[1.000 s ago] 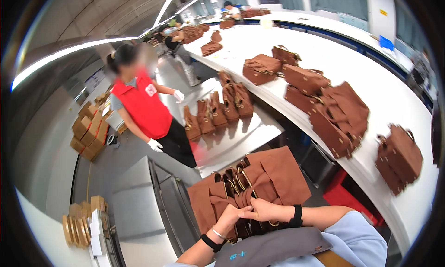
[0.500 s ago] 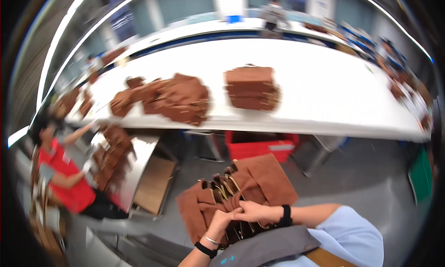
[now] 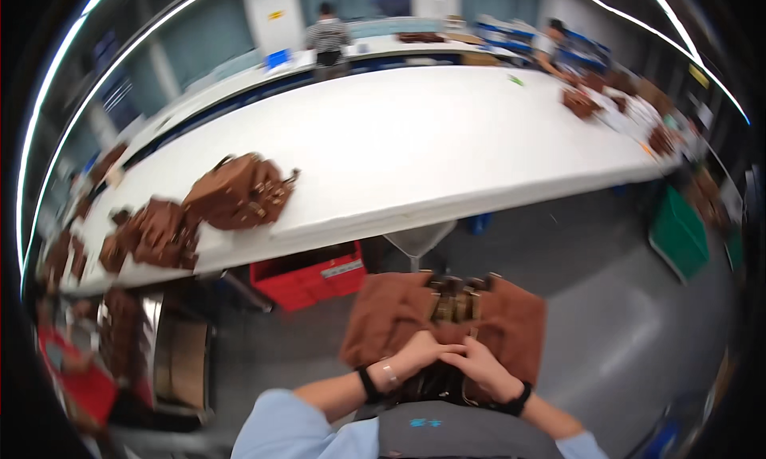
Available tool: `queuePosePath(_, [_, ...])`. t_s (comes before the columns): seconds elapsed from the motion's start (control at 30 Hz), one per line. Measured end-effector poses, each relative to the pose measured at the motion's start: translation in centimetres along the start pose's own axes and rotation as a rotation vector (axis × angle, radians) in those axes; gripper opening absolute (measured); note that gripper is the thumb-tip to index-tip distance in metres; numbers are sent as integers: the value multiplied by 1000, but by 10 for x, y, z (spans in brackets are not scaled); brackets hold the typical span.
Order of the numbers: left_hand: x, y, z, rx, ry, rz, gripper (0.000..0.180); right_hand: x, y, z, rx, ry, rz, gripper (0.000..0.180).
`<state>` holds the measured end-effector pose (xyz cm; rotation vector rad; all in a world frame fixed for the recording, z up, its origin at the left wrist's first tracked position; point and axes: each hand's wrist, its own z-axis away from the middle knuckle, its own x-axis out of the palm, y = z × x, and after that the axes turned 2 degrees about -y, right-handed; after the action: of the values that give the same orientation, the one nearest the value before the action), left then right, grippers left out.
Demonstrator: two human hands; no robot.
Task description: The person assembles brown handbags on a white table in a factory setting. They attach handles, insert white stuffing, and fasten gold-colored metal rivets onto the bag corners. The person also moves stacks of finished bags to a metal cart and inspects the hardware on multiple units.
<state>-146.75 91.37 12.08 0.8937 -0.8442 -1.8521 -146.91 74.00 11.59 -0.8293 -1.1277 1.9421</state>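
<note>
In front of my waist hangs a bunch of brown bags (image 3: 388, 314) with gold-coloured metal parts and dark gaps between them. My left hand (image 3: 418, 354) is closed at the top middle of the bunch, its fingers wrapped round what look like the bags' straps. Against it lies my right hand (image 3: 488, 369), also closed there, with fingertips meeting the left ones. The straps inside my fingers are mostly hidden. Beyond the bags is the near edge of a long white table (image 3: 383, 152).
More brown bags (image 3: 239, 192) stand on the table's left part. Under it is a red crate (image 3: 307, 274). A green bin (image 3: 678, 234) stands on the right. A person in red (image 3: 80, 367) is beside a cart at left; others work at the far side and right end.
My view has turned to the right, so the table, its bags and the red crate sit farther left. Both hands still hold the bunch of bags.
</note>
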Motion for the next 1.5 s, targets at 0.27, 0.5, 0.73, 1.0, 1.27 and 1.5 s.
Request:
queuePosePath(0.27, [135,176,-251,236,-225,261,40,-306,33,-61,-181,202,-75,38])
queuePosePath(0.5, [167,329,-385,193,-287,183,37,-461,-11,-108,-180,373,-250,30])
queuePosePath(0.73, [214,483,-561,322,-444,100,31,-669,-39,-184,-211,588,-177,28])
queuePosePath(1.0, [239,612,-724,430,-44,88,40,-880,-59,-321,-397,424,-173,23])
queuePosePath(1.27, [163,680,-897,359,112,560,28,-1011,-124,-538,-344,162,-159,23])
queuePosePath(1.5, [94,731,-1022,257,278,628,31,-1093,-163,-724,-377,43,-173,30])
